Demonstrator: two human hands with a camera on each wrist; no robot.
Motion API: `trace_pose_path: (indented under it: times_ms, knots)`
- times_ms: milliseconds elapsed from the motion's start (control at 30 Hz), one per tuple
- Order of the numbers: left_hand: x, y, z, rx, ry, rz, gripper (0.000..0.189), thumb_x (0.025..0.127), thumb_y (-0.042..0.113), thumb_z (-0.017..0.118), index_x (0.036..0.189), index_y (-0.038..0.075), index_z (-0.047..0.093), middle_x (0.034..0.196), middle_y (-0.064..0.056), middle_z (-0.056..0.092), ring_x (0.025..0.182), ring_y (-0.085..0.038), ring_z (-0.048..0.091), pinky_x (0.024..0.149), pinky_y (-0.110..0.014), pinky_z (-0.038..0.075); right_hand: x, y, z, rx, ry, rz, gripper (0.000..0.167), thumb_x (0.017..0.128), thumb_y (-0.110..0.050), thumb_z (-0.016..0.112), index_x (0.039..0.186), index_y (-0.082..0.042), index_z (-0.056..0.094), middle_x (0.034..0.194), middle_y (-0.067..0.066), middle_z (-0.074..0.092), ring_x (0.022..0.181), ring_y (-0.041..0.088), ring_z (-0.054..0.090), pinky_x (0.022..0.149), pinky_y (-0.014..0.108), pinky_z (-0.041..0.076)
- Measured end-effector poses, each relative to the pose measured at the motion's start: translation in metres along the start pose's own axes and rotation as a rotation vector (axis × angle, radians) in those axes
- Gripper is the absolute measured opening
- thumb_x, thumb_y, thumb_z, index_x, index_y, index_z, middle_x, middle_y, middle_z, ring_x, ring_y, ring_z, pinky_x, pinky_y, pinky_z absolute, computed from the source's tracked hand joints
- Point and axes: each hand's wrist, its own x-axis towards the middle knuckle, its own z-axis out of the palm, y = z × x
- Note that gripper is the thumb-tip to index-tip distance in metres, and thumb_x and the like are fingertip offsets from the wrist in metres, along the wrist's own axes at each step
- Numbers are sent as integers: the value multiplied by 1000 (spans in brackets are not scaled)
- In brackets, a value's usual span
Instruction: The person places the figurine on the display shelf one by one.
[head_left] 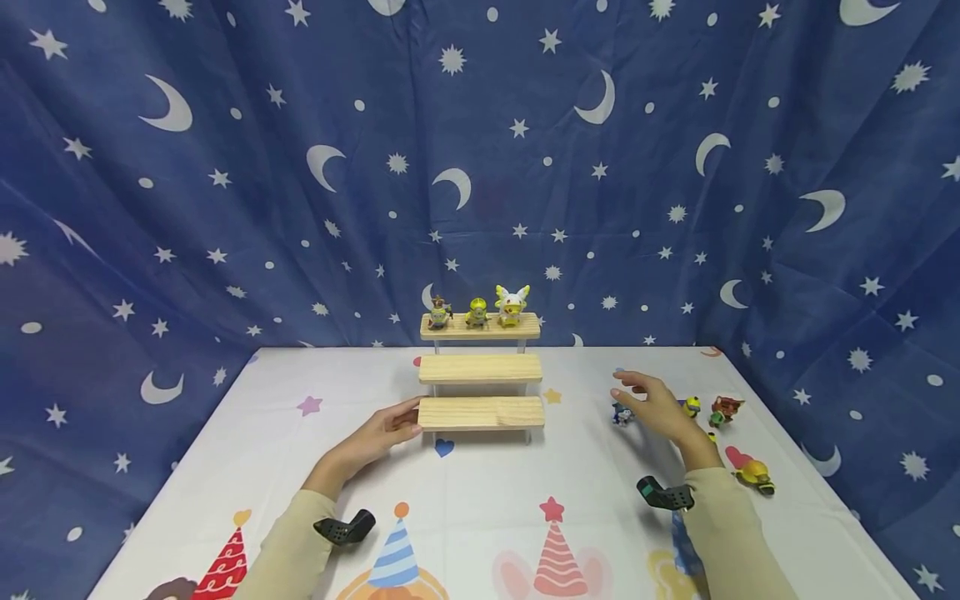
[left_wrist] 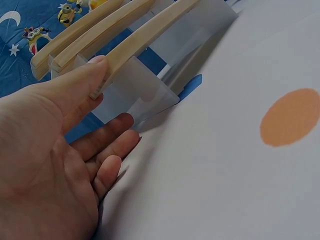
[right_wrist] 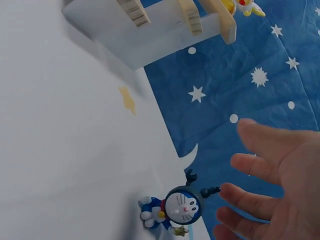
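Note:
A three-step wooden shelf [head_left: 480, 387] stands mid-table, with three small figures [head_left: 477, 312] on its top step. My left hand [head_left: 390, 432] rests against the left end of the lowest step, thumb on the plank's end [left_wrist: 100, 75], fingers loosely straight beside the clear side panel [left_wrist: 135, 97]. My right hand [head_left: 651, 403] hovers with spread fingers [right_wrist: 260, 167] just above and right of a small blue cat figure [head_left: 622, 414] [right_wrist: 175, 207] that stands on the table. Neither hand holds anything.
Several more toy figures lie right of my right hand: a yellow one [head_left: 692, 407], a red-brown one [head_left: 726, 409] and a yellow one nearer me [head_left: 754, 475]. A white tablecloth [head_left: 487, 492] with party-hat prints covers the table; a blue star-and-moon curtain [head_left: 225, 167] hangs behind.

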Motion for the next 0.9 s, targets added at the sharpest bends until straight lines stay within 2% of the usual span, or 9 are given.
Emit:
trace_pose_path:
  times_ms: [200, 433, 600, 900]
  knots:
    - [-1, 0, -1, -1, 5, -11, 67, 104, 26, 58, 160, 7, 28, 156, -24, 43, 144, -41, 43, 122, -59, 29, 0, 10, 6, 33, -31, -4, 51, 102, -18, 60, 145, 6, 48, 144, 36, 49, 131, 57, 45, 105, 68, 43]
    - [0, 0, 0, -10, 2, -15, 69, 103, 27, 59, 160, 6, 26, 157, -24, 42, 144, -41, 43, 122, -58, 29, -5, 17, 7, 16, -20, -23, 47, 98, -7, 63, 140, 9, 51, 138, 38, 53, 123, 56, 51, 101, 65, 46]
    - [0, -1, 1, -12, 6, -28, 69, 103, 27, 59, 160, 7, 27, 157, -24, 42, 145, -41, 43, 122, -59, 30, -8, 20, 6, 0, -12, -31, 45, 95, -3, 65, 136, 10, 55, 133, 37, 56, 112, 50, 58, 90, 54, 52]
    - [0, 0, 1, -14, -3, -11, 69, 104, 27, 58, 161, 6, 25, 158, -24, 41, 144, -40, 43, 121, -57, 32, -7, 21, 6, -36, -28, -32, 40, 93, 3, 61, 133, 8, 58, 125, 35, 61, 97, 36, 60, 76, 35, 50]
